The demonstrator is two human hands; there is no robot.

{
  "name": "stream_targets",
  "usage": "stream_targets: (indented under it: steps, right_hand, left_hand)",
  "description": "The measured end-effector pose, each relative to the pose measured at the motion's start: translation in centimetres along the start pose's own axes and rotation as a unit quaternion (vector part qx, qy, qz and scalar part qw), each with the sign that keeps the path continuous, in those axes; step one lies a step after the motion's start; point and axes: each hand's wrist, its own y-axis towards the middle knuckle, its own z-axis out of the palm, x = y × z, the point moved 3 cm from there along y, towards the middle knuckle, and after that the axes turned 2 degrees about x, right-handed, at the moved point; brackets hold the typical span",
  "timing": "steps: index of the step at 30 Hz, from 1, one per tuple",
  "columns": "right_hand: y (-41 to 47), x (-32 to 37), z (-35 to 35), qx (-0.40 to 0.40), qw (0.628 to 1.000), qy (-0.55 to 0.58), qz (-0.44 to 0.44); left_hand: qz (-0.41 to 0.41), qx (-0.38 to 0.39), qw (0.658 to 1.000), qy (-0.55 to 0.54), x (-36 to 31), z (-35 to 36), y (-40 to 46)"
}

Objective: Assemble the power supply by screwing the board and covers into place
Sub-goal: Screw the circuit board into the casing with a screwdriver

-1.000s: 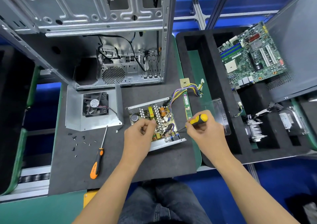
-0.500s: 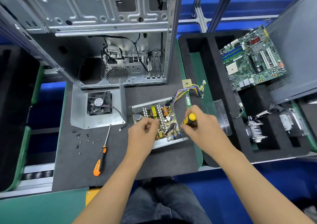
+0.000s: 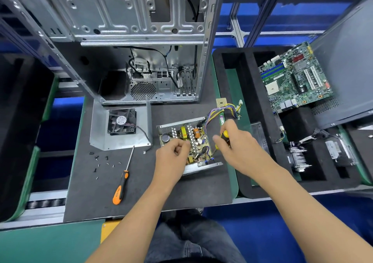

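Now right hand (image 3: 238,147) grips the yellow screwdriver (image 3: 224,136) over the board (image 3: 191,141) — left hand (image 3: 173,153) (fingers curled) rests there; contents unclear.

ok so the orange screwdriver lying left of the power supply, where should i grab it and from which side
Take the orange screwdriver by its thick orange-and-black handle, the end nearest you. It lies flat on the dark mat, its thin metal shaft pointing away toward the fan cover. Come straight down from above, fingers across the handle. The mat beside it looks bare; the loose screws lie farther up, left of the shaft.
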Motion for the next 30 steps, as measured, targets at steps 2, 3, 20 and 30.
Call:
stream_targets:
  steps: [2, 3, 20, 30]
  right_hand:
    - [-0.1, 0.3, -0.3, -0.007, 1.000, -0.019, -0.023]
    - [-0.1, 0.5, -0.4, -0.017, 0.998, -0.047, -0.037]
    - [-0.1, 5.0, 0.2, 0.071, 0.923, -0.378, 0.000]
    - [0.8, 6.5, -0.2, 0.097, 0.922, -0.376, 0.004]
  left_hand:
    - [0.003, -0.002, 1.000, 0.004, -0.1, 0.0, 0.0]
    - [0.005, -0.003, 1.000, 0.007, -0.1, 0.0, 0.0]
    - [-0.075, 0.003, 0.990, -0.118, -0.3, -1.4, 0.9]
    - [-0.218, -0.002, 0.915, -0.338, 5.4, -5.6, -2.1]
